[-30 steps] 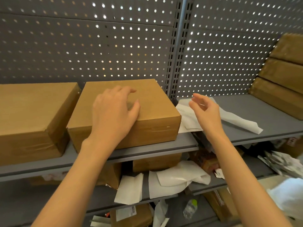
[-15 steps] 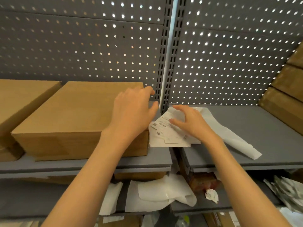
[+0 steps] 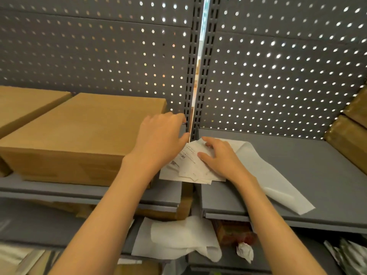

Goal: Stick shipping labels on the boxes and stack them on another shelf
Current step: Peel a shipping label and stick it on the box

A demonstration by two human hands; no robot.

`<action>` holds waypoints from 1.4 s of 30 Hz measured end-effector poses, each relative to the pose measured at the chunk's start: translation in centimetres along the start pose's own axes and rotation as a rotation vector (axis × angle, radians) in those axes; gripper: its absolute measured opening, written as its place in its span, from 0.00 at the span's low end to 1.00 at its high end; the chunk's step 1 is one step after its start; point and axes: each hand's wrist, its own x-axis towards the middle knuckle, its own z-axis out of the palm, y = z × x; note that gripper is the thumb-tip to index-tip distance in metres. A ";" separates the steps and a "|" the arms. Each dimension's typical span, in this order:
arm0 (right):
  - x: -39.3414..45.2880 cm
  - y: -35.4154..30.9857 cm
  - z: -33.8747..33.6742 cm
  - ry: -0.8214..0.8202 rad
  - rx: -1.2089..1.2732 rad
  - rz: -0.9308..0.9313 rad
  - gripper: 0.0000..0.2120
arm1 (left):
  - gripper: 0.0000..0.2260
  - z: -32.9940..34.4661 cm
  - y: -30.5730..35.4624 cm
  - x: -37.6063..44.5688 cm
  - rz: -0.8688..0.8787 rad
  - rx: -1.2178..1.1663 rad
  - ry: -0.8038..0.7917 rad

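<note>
Hands, head view: left hand [image 3: 160,139] lies over the right end of the cardboard box [image 3: 83,135], fingers bent down past the box's far right corner; whether they grip the box cannot be told. Right hand [image 3: 220,157] rests on the shipping labels [image 3: 188,165], fingers curved over the sheets and thumb pointing left across them; a firm hold cannot be confirmed.
Shipping labels: loose stack of printed white sheets, lying across the joint between the left shelf [image 3: 89,193] and the right shelf [image 3: 297,175], just beside the box's right end.
Cardboard box: flat on the left shelf, plain brown top, close to the perforated back panel [image 3: 99,56].
Second box [image 3: 25,102]: left of the first, cut off by the frame edge.
Backing sheet [image 3: 278,179]: white, spread on the right shelf, partly under the right hand.
Stacked boxes [image 3: 351,132]: at the far right end of the right shelf.
Lower shelf: crumpled white paper [image 3: 178,239] below the hands.
</note>
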 end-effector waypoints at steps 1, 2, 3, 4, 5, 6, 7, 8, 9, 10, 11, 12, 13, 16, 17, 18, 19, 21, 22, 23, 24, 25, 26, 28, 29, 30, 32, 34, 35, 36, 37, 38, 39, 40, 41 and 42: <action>0.0 0.1 0.0 0.022 0.039 -0.007 0.25 | 0.17 0.1 0.1 0.0 0.005 -0.002 -0.004; -0.1 0.1 0.0 0.042 0.080 -0.008 0.24 | 0.17 0.2 0.1 0.0 0.012 -0.004 -0.008; 0.0 0.1 0.0 0.056 0.113 -0.005 0.24 | 0.17 0.2 0.1 0.1 0.020 -0.004 -0.013; -0.1 0.2 -0.1 0.063 0.129 0.000 0.23 | 0.17 0.2 0.1 0.2 0.028 -0.004 -0.022; -0.1 0.2 -0.1 0.064 0.129 0.006 0.23 | 0.17 0.2 0.1 0.3 0.036 -0.004 -0.032; -0.1 0.3 0.0 0.064 0.118 0.013 0.23 | 0.17 0.1 0.1 0.5 0.044 -0.005 -0.042; -0.1 0.4 0.0 0.065 0.098 0.020 0.23 | 0.17 0.1 0.1 0.8 0.050 -0.006 -0.054; -0.1 0.5 0.1 0.065 0.075 0.024 0.23 | 0.16 0.0 0.1 1.1 0.054 -0.009 -0.068; -0.1 0.6 0.2 0.064 0.056 0.025 0.22 | 0.16 0.0 0.1 1.4 0.058 -0.015 -0.084; 0.0 0.7 0.2 0.063 0.045 0.021 0.22 | 0.15 0.1 0.1 1.7 0.060 -0.023 -0.100; 0.0 0.7 0.2 0.061 0.047 0.018 0.21 | 0.15 0.3 0.2 1.9 0.065 -0.029 -0.120; -0.1 0.6 0.2 0.062 0.060 0.016 0.20 | 0.16 0.5 0.3 2.2 0.074 -0.028 -0.141; -0.2 0.5 0.2 0.067 0.078 0.019 0.19 | 0.16 0.8 0.3 2.4 0.083 -0.023 -0.161; -0.3 0.2 -0.2 0.103 0.152 0.029 0.17 | 0.16 1.6 0.4 2.8 0.099 -0.032 -0.212; -0.4 0.2 -0.3 0.121 0.175 0.028 0.17 | 0.17 1.7 0.4 2.9 0.103 -0.040 -0.230; -0.5 0.2 -0.5 0.141 0.200 0.026 0.16 | 0.17 1.8 0.4 2.9 0.105 -0.048 -0.244; -0.5 0.2 -0.7 0.165 0.232 0.025 0.16 | 0.18 1.8 0.3 2.9 0.104 -0.053 -0.254; -0.6 -0.1 -1.3 0.227 0.317 0.019 0.15 | 0.17 2.0 0.2 2.6 0.101 -0.058 -0.256; -0.7 -0.3 -1.7 0.252 0.364 0.011 0.15 | 0.18 2.1 0.2 2.5 0.102 -0.065 -0.257; -0.8 -0.5 -2.1 0.266 0.402 -0.001 0.14 | 0.18 2.1 0.2 2.4 0.102 -0.084 -0.260; -0.8 -0.7 -2.5 0.270 0.430 -0.015 0.14 | 0.19 2.1 0.1 2.4 0.098 -0.114 -0.259; -0.8 -1.0 -2.9 0.270 0.448 -0.027 0.13 | 0.20 2.0 0.1 2.4 0.089 -0.145 -0.250; -0.8 -1.2 -3.3 0.269 0.464 -0.038 0.13 | 0.21 1.9 0.1 2.5 0.080 -0.169 -0.232; -0.8 -1.7 -4.1 0.264 0.495 -0.062 0.13 | 0.20 1.7 0.0 2.5 0.069 -0.197 -0.191; -0.8 -2.0 -4.3 0.258 0.509 -0.072 0.12 | 0.19 1.6 0.0 2.4 0.068 -0.211 -0.172; -0.8 -2.3 -4.5 0.251 0.521 -0.081 0.12 | 0.16 1.5 0.0 2.4 0.065 -0.225 -0.151; -0.8 -2.7 -4.7 0.237 0.538 -0.099 0.12 | 0.11 1.3 0.0 2.3 0.043 -0.246 -0.102; -0.7 -3.0 -4.6 0.217 0.552 -0.114 0.12 | 0.08 1.2 -0.2 2.3 0.010 -0.254 -0.066; -0.7 -3.1 -4.5 0.203 0.557 -0.115 0.13 | 0.07 1.2 -0.3 2.3 0.001 -0.254 -0.057; -0.7 -3.1 -4.4 0.189 0.559 -0.113 0.14 | 0.06 1.2 -0.3 2.3 -0.005 -0.253 -0.051; -0.7 -3.1 -4.4 0.177 0.556 -0.110 0.15 | 0.05 1.2 -0.4 2.3 -0.007 -0.253 -0.049; -0.7 -3.0 -4.3 0.170 0.549 -0.107 0.16 | 0.05 1.2 -0.4 2.3 -0.009 -0.254 -0.053; -0.7 -3.0 -4.3 0.170 0.540 -0.105 0.16 | 0.04 1.2 -0.4 2.3 -0.013 -0.255 -0.060; -0.6 -2.9 -4.3 0.174 0.533 -0.104 0.16 | 0.04 1.2 -0.3 2.3 -0.015 -0.253 -0.070; -0.6 -2.9 -4.3 0.178 0.529 -0.103 0.14 | 0.04 1.2 -0.3 2.3 -0.017 -0.251 -0.080; -0.5 -2.9 -4.3 0.180 0.524 -0.102 0.13 | 0.04 1.2 -0.3 2.3 -0.019 -0.249 -0.088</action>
